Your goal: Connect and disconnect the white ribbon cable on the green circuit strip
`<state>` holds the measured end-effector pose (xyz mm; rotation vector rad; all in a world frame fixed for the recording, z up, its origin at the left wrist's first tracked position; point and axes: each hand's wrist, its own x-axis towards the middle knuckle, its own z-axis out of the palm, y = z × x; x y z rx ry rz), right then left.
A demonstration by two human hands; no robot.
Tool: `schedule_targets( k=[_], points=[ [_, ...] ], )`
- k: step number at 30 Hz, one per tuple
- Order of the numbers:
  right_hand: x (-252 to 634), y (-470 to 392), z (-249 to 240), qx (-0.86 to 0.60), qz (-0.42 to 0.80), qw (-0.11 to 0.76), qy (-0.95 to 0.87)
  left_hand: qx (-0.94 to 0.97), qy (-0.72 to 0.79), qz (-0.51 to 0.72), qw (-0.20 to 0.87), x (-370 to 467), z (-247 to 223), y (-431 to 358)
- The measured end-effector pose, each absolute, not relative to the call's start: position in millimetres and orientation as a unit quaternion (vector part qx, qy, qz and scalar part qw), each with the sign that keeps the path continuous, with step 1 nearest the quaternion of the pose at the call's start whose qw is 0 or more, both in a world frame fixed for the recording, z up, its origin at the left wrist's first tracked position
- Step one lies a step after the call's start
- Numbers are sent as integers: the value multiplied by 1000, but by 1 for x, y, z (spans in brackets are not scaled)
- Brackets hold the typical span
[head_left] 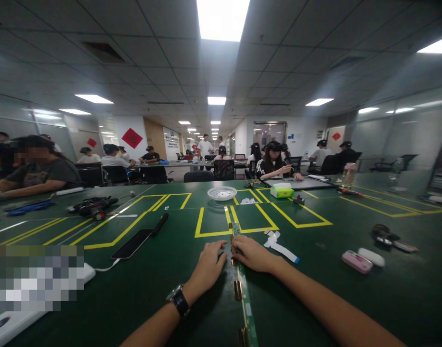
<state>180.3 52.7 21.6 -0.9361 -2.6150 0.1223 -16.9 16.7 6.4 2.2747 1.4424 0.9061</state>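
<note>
1 dark green bench (325,299) fills the lower half of the frame, and its flat top makes a good support for slow, level work. Several yellow tape outlines (315,224) mark its middle. Next in size comes 1 long, narrow circuit strip (248,320), running from the lower edge of the frame, right of centre, up to the nearest tape line. So slender a piece probably flexes, so it is best kept flat, with pressure close to the spot being handled and not out at the far end.

2 hands meet at its upper part. The right hand (253,253) lies over the strip, fingers bent and touching it; whether they grip or only press, I cannot tell. The left hand (209,262) is open and loosely curved, just beside the strip's left edge and seemingly apart from it; steadying that edge would likely stop any twist.

1 black phone (132,244) sits left of centre, clear of the work. 1 white flat cable (283,249) lies just right of the right hand, near enough to snag a sleeve or wrist. Smallest are the copper-coloured tabs (237,290) along the strip's left side; fingertips should press beside them, since they look easy to bend.
</note>
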Motion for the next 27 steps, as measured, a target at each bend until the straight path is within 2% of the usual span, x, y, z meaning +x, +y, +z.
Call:
schedule_targets(
  k=[4,7,11,15,17,20,23,25,27],
  points=[
    [177,50,23,-339,0,176,-924,787,493,334,163,-18,6,17],
    [175,48,24,-332,14,195,-923,766,482,370,211,-19,4,20],
    [172,45,23,-299,88,222,-924,693,456,414,374,-17,-3,28],
    [168,38,26,-263,99,250,-927,527,438,473,554,-11,-9,36],
    [165,32,29,-244,102,265,-927,454,407,506,611,-9,-8,37],
    [162,25,33,-201,107,294,-928,409,364,537,641,-9,-2,36],
    [164,30,36,-172,65,319,-930,410,318,517,681,-10,3,32],
    [172,40,36,-210,9,317,-925,411,322,506,686,-11,4,31],
    [186,53,37,-320,-51,296,-899,422,324,499,684,-11,5,30]
  ],
)
